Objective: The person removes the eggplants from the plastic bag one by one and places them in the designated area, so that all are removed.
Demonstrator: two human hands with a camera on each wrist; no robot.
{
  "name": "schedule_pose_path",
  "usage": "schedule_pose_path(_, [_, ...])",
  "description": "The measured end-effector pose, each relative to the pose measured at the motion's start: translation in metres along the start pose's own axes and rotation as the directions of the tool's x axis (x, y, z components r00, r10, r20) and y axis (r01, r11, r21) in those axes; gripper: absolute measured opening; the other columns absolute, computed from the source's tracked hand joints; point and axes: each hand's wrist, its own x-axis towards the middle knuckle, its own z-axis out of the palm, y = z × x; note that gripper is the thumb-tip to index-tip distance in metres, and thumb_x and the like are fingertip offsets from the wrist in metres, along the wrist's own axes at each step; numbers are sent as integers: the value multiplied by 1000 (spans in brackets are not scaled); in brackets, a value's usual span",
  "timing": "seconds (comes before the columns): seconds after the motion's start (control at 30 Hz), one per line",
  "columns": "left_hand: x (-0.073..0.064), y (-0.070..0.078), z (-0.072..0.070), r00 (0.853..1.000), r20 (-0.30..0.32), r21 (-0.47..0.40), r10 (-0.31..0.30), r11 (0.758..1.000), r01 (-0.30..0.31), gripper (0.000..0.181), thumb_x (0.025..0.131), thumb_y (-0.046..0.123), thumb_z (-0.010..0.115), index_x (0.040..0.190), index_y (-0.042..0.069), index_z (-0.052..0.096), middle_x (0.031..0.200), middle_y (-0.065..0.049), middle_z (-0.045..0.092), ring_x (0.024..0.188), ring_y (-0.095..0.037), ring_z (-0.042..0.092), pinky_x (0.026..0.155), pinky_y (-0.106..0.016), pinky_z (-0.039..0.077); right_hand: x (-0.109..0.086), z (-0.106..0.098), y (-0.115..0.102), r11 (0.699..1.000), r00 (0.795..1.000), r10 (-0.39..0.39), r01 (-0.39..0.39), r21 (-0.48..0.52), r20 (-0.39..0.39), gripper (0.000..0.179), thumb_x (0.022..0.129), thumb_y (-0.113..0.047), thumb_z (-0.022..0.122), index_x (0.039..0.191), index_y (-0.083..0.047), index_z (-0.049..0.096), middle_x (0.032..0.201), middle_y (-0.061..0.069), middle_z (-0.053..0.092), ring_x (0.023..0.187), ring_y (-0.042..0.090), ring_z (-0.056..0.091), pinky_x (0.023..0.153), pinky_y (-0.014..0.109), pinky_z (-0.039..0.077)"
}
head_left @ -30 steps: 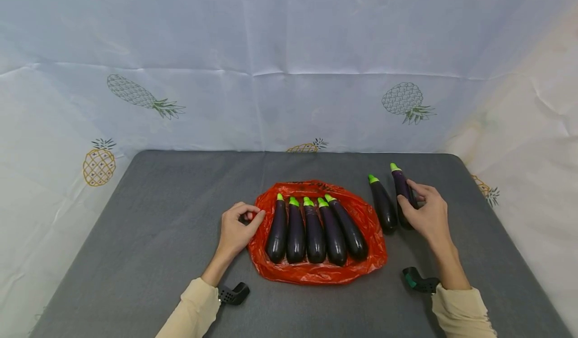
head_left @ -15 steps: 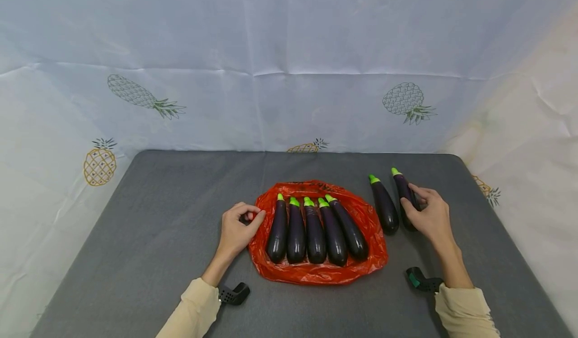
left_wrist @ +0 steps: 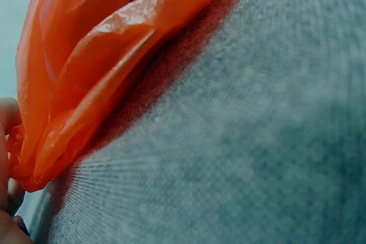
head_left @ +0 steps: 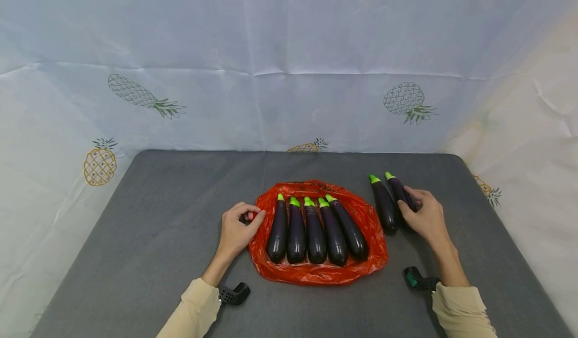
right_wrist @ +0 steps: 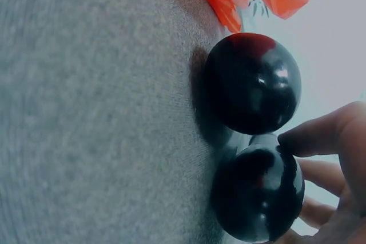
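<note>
My left hand (head_left: 238,225) pinches the left edge of a red plastic bag (head_left: 311,274); in the left wrist view the gathered red film (left_wrist: 108,67) runs into the fingers at the lower left. On the bag several dark purple eggplants (head_left: 315,232) lie side by side, green stem ends away from me. To the right of the bag, one eggplant (head_left: 383,202) lies on the table. Right beside it my right hand (head_left: 426,216) holds another eggplant (head_left: 397,187), thumb on its left side and fingers on its right. The right wrist view shows the held eggplant's rounded end (right_wrist: 257,192) close under the other's.
A grey cloth-covered table (head_left: 149,237) lies beneath everything. Behind it hangs a pale sheet (head_left: 271,107) printed with pineapples. A black wrist device (head_left: 234,294) is on the left wrist, another (head_left: 420,279) on the right.
My right hand first shifts the held eggplant slightly towards me, then left, closing the gap to the eggplant beside it. My left hand and the bag stay still.
</note>
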Motion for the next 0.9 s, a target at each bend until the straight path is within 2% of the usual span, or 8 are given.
schedule_pose_path(0.3, [0,2,0,1000,-5,-3,26,1000,-26,9,83,-4,78,78,-1,72,67,-17,55,65,-34,51,61,-26,40,1,1,-2,999,999,32,-33,9,26,51,97,-16,64,140,9,55,139,37,51,113,57,59,93,67,48])
schedule_pose_path(0.5, [0,2,0,999,-15,-4,31,1000,-31,9,82,-5,78,77,-1,72,67,-16,54,64,-33,51,61,-24,39,-1,0,-6,999,999,19,-18,32,-51,53,95,-17,67,141,8,55,136,39,52,114,58,57,94,68,46])
schedule_pose_path(0.7, [1,0,0,999,-17,0,31,1000,-31,10,82,-6,79,76,0,72,66,-15,55,63,-33,51,60,-27,40,-5,-1,-22,996,988,-44,55,68,-150,45,93,-12,69,133,6,62,131,36,57,110,54,59,90,64,47])
schedule_pose_path(0.8, [1,0,1,1000,-17,2,25,1000,-25,10,82,-5,79,76,0,72,66,-15,55,63,-34,51,60,-28,40,-8,-1,-33,995,986,-59,71,72,-157,44,93,-12,69,133,5,62,129,33,60,108,50,60,89,57,49])
schedule_pose_path(0.9, [0,0,0,1000,-15,3,23,1000,-23,10,82,-5,79,76,0,72,66,-15,55,64,-35,51,61,-26,40,-12,-2,-42,995,987,-58,70,77,-148,45,93,-14,70,135,3,62,125,29,64,105,44,62,86,34,50])
